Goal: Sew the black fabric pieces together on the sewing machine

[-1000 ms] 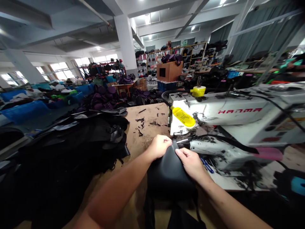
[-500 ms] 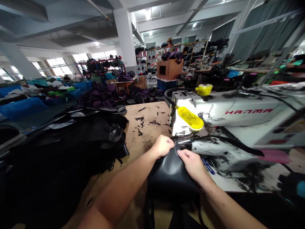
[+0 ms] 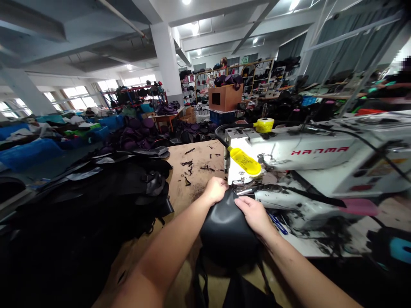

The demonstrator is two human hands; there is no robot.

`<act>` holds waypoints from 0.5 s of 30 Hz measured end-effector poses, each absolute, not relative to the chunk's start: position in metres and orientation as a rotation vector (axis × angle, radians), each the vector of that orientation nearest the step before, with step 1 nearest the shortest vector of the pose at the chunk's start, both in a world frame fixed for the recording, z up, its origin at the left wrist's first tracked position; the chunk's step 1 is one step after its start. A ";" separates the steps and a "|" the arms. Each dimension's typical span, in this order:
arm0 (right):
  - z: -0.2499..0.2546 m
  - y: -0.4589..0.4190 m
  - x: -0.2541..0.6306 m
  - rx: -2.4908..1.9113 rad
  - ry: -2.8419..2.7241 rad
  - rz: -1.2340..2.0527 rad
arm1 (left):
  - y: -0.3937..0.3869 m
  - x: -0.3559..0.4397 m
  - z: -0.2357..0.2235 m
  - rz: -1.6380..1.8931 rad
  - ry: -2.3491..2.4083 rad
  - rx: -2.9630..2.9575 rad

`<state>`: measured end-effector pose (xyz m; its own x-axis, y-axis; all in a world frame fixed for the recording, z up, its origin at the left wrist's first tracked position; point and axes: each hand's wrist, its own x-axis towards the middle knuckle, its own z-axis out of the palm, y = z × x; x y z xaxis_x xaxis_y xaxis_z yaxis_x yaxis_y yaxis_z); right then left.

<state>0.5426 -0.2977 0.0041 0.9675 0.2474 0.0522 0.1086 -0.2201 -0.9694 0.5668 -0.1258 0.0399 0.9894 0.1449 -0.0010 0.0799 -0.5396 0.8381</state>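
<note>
The left hand [image 3: 215, 190] and right hand [image 3: 253, 215] are clenched, each pinching the top of a black leatherette bag [image 3: 226, 229]; it sits over the near edge of the table [image 3: 195, 160], its top just beside the white Hanma sewing machine [image 3: 289, 149]; straps hang below.

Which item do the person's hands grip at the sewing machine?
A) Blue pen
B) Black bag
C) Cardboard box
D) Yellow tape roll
B: the left hand and right hand both pinch the upper edge of the black bag, in front of the sewing machine.
</note>
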 end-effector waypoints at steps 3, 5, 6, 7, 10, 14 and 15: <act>0.004 -0.300 0.544 -1.772 -0.287 0.186 | -0.126 0.570 0.050 0.256 0.122 2.415; 0.005 -0.302 0.544 -1.759 -0.301 0.212 | -0.131 0.559 0.054 0.457 0.157 2.595; 0.005 -0.303 0.543 -1.749 -0.315 0.222 | -0.135 0.549 0.053 0.572 0.167 2.667; 0.005 -0.306 0.541 -1.735 -0.336 0.222 | -0.140 0.534 0.050 0.678 0.138 2.724; -0.004 -0.318 0.529 -1.679 -0.446 0.206 | -0.158 0.477 0.023 0.844 -0.260 2.840; -0.033 -0.341 0.505 -1.666 -0.625 0.321 | -0.167 0.414 -0.028 0.932 -0.756 3.024; -0.040 -0.346 0.499 -1.688 -0.640 0.338 | -0.165 0.407 -0.036 0.961 -0.765 3.070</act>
